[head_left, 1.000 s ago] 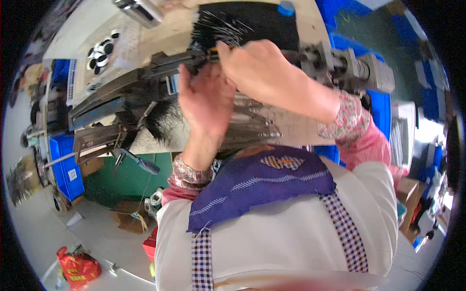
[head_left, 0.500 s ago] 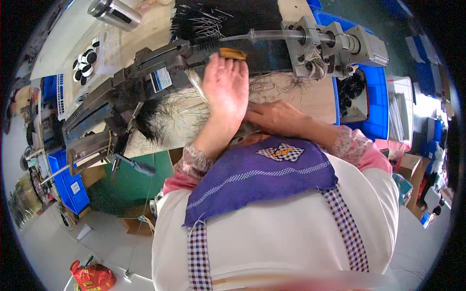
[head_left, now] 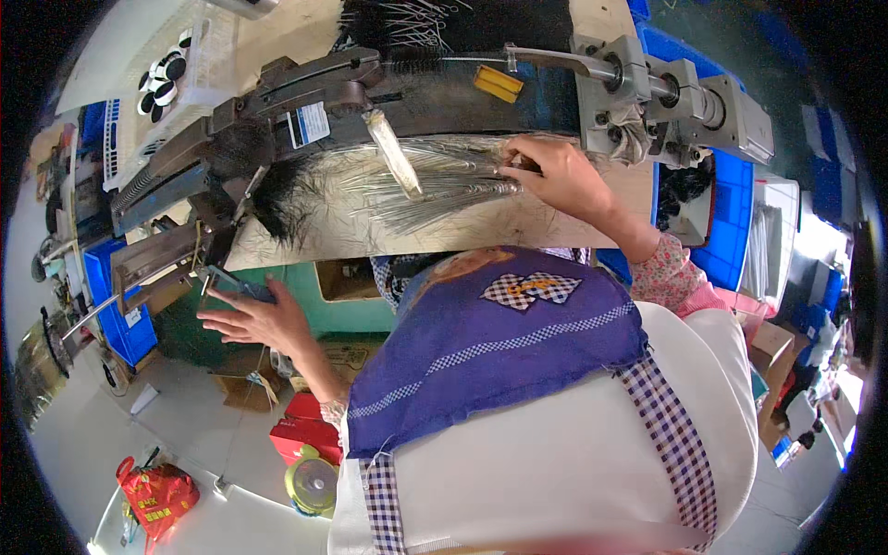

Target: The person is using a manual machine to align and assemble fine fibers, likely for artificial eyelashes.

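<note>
My left hand point(head_left: 264, 319) is low at the left, fingers spread, holding nothing I can see. It is beside the grey-blue handle point(head_left: 242, 285) of a lever on the dark metal machine point(head_left: 305, 85); I cannot tell whether they touch. On the bench my right hand point(head_left: 562, 178) curls its fingers and thumb together at the right end of a bundle of thin silvery wires point(head_left: 421, 199). Something dark shows between those fingers, too hidden to name. A pale, flat strip point(head_left: 393, 155) lies tilted across the wires. Above the right hand sits a small yellow block point(head_left: 499, 83).
Several twisted wire pieces point(head_left: 416, 20) lie on black cloth at the back. A clear rod joins a grey clamp unit point(head_left: 634, 83) at right. Blue bins point(head_left: 726, 217) stand beyond the bench. A white basket point(head_left: 199, 92) holds black-and-white caps. Dark bristles point(head_left: 282, 199) lie near the lever.
My left hand has moved from the yellow block down left to beside the lever handle. My right hand has moved up to the wire bundle's end, which now lies uncovered. The yellow block lies uncovered.
</note>
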### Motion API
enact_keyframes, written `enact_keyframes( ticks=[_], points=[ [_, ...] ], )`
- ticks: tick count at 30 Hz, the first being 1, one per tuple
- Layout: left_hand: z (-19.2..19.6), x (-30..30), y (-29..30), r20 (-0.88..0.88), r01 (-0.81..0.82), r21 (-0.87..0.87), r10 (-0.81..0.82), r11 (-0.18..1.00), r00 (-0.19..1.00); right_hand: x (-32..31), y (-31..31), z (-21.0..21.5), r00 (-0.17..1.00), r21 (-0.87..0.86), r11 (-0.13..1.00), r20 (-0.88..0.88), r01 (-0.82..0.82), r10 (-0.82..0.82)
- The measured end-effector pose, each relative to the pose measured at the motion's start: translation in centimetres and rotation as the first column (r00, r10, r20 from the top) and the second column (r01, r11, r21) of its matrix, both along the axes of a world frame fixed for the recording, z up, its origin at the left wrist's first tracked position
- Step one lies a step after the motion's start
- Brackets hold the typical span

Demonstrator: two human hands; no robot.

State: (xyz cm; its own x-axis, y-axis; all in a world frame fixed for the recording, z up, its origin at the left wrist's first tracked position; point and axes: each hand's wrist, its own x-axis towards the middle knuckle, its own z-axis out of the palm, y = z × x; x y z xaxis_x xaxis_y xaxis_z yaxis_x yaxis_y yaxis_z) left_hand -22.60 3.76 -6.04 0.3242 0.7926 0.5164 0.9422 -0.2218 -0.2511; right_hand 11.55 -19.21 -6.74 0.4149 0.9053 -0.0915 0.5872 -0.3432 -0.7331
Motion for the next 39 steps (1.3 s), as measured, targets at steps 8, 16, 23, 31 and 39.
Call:
enact_keyframes(
  ticks=[8,16,23,31,39],
  points=[
    [-2.3,-16.2,6.3,0.345,-0.168,-0.332,0.285,0.928,0.894,-1.5,-1.7,-0.4,0.988,0.119,0.982,0.070,-0.144,0.136],
    [-2.5,-3.3,-0.8,0.433,0.045,-0.152,0.025,0.987,0.901,-2.9,-3.0,-1.9,0.979,0.114,0.988,0.183,-0.109,0.087],
    [4.7,11.7,-5.6,0.932,0.876,0.214,-0.359,0.433,-0.050,-1.9,-1.3,-2.4,0.843,-0.044,0.971,0.487,-0.236,0.227],
    [7.8,15.0,-8.5,0.931,0.985,0.001,-0.360,-0.174,-0.064,-1.8,-1.5,-1.2,0.988,0.015,0.998,0.140,-0.067,0.064],
    [10.6,16.7,-9.3,0.797,0.982,0.040,-0.587,-0.183,-0.142,-1.2,-2.0,12.2,0.929,0.357,0.923,0.369,-0.146,0.004]
  ],
)
